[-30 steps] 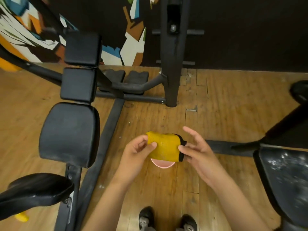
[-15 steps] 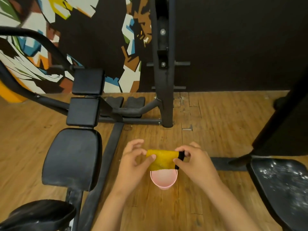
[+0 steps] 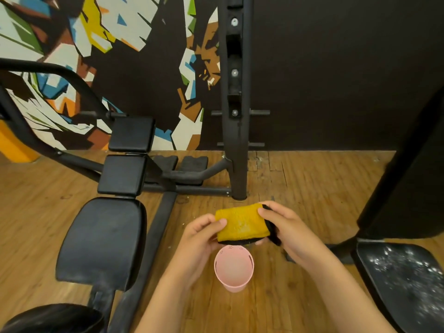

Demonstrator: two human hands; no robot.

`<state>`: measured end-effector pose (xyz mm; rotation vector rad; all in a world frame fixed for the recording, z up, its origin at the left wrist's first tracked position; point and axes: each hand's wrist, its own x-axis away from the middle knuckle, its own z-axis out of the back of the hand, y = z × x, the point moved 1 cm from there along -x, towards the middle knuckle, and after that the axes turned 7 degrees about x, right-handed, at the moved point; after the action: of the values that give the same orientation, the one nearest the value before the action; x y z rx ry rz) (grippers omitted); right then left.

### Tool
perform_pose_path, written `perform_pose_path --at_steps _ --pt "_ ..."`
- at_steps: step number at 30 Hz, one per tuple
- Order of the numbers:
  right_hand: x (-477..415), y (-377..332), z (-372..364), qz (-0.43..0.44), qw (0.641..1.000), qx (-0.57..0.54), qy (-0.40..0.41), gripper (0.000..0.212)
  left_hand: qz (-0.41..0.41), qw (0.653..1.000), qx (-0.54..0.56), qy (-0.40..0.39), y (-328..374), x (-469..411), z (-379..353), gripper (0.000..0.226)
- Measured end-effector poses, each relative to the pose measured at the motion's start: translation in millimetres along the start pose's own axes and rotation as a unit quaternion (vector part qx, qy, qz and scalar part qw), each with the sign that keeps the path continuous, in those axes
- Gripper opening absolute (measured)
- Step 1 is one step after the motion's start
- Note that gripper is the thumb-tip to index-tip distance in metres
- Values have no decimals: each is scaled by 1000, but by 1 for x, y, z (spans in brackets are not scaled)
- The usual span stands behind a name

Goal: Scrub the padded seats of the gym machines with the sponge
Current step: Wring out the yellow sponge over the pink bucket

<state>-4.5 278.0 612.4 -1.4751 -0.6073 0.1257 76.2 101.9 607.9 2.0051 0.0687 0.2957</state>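
Note:
A yellow sponge (image 3: pixel 241 224) with a black underside is held between both hands above a pink cup (image 3: pixel 233 270) that stands on the wooden floor. My left hand (image 3: pixel 199 239) pinches its left end with thumb on top. My right hand (image 3: pixel 284 230) grips its right end, fingers curled over the black edge. A black padded seat (image 3: pixel 103 241) of a gym machine lies to the left, with two smaller back pads (image 3: pixel 122 175) behind it. Another black seat (image 3: pixel 403 282), speckled with white foam or droplets, is at the lower right.
A black upright post (image 3: pixel 236 116) of the machine frame stands straight ahead on the floor. A floor bar (image 3: pixel 146 246) runs beside the left seat. A dark machine body (image 3: pixel 413 179) rises at right. Another dark pad (image 3: pixel 52 318) shows at lower left. The painted wall is behind.
The view has tilted up, showing more wall. Both hands now hold the sponge higher above the pink cup, and my right hand has wrapped further round the sponge's right end.

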Motion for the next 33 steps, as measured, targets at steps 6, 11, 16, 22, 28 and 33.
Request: perform_pose_path --at_steps 6,11,16,22,28,33 --pt "7 -9 3 56 996 33 -54 30 -29 999 12 -17 10 2 2 23" --pt "10 -15 5 103 988 93 -65 46 -77 996 -41 -26 22 3 1 24" --pt "10 -18 2 91 992 75 -36 45 -111 988 -99 -38 33 3 -5 20" --pt "16 -37 7 147 984 101 -13 31 -119 986 -106 -39 50 4 -5 19" --pt "16 -43 2 140 986 94 12 24 -85 991 -99 40 50 -3 -11 17" --pt "23 -39 -17 67 986 -135 -75 42 19 986 115 -116 43 0 -19 65"
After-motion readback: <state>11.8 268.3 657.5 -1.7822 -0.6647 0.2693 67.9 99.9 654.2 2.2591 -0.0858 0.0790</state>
